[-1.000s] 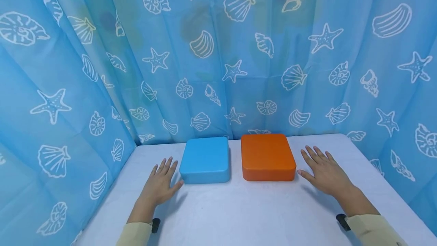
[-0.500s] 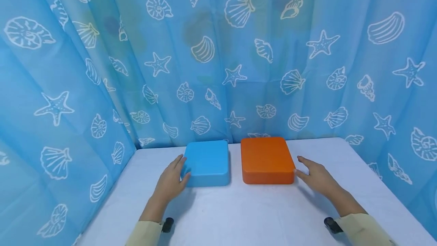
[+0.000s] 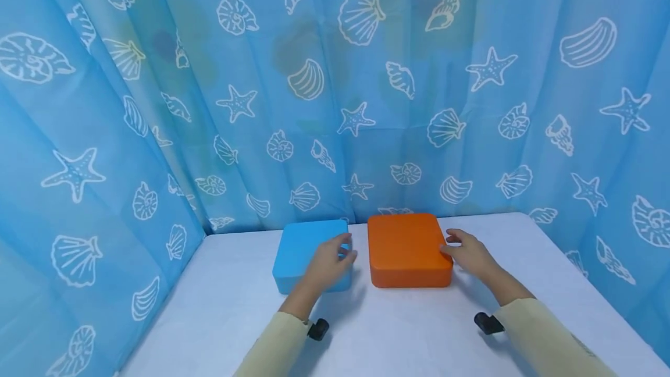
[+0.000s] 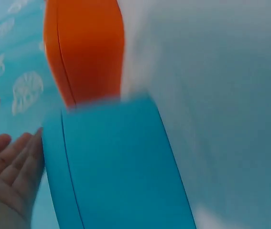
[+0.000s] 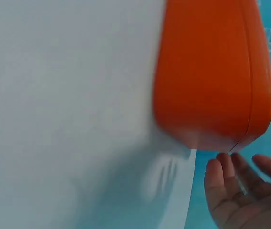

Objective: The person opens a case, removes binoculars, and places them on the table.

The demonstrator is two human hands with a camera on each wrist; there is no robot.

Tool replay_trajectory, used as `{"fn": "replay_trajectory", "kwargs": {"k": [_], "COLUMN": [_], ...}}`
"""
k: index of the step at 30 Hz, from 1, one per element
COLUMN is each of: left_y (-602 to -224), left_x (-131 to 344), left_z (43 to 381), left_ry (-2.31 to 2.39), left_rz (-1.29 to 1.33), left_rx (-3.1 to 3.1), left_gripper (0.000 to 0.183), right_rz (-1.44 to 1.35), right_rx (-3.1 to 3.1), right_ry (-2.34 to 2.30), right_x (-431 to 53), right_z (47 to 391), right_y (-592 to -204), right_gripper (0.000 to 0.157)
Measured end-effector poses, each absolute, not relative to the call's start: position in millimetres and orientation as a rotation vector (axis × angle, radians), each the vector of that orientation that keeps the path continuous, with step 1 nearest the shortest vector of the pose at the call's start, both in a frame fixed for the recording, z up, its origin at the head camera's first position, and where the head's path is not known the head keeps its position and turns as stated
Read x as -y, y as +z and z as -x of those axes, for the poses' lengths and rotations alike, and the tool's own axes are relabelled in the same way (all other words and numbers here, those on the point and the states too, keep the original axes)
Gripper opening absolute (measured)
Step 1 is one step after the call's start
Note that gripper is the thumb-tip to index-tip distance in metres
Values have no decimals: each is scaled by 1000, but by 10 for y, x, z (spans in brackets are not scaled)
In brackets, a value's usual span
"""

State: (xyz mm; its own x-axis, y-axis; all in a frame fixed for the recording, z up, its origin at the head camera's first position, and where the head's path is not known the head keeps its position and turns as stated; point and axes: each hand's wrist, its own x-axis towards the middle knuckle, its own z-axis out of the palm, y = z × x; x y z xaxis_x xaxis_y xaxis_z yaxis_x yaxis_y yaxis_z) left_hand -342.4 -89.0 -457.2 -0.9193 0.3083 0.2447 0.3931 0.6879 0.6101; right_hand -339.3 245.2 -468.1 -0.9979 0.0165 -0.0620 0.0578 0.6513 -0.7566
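A square blue lidded box (image 3: 293,246) and a square orange lidded box (image 3: 404,240) stand side by side on the white table, a narrow gap between them. Over the right part of the blue box is my left hand (image 3: 325,263), fingers loosely bent towards the gap. In the left wrist view its fingers (image 4: 23,164) lie alongside the blue box's lid. My right hand (image 3: 471,255) is at the right side of the orange box, its thumb by the lid edge. The right wrist view shows its relaxed fingers (image 5: 245,183) just off the box's side.
A blue curtain (image 3: 366,103) with white shells and starfish hangs behind and on both sides of the white-covered table (image 3: 398,330). Both boxes stand close to the table's back edge. A black wrist device (image 3: 318,329) sits at my left cuff.
My left hand has moved right, from beside the blue box to over its right part. The right hand has come in to the orange box's right side, its spread fingers now bent. Both boxes stay put.
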Motion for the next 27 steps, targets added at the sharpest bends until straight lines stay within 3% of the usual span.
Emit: {"fn": "replay_trajectory", "kwargs": {"k": [5, 11, 19, 27], "left_y": [-4551, -4494, -4408, -4344], "left_x": [510, 279, 260, 262], "left_z": [3424, 3540, 3837, 3888], "left_ry": [-1385, -1680, -2025, -2118], "left_rz": [489, 164, -163, -226], "left_rx": [2956, 2995, 2816, 2792], "left_gripper": [60, 63, 35, 21], "right_rz": [-213, -349, -482, -460], "right_rx": [-2559, -2336, -2148, -2054], "right_ry": [-1531, -1679, -1820, -1841], "right_x": [-2425, -2487, -2483, -2554], "right_z": [3543, 3673, 3752, 3729], "right_y": [-4672, -4644, -4462, -4344], "right_gripper": [68, 66, 59, 56]}}
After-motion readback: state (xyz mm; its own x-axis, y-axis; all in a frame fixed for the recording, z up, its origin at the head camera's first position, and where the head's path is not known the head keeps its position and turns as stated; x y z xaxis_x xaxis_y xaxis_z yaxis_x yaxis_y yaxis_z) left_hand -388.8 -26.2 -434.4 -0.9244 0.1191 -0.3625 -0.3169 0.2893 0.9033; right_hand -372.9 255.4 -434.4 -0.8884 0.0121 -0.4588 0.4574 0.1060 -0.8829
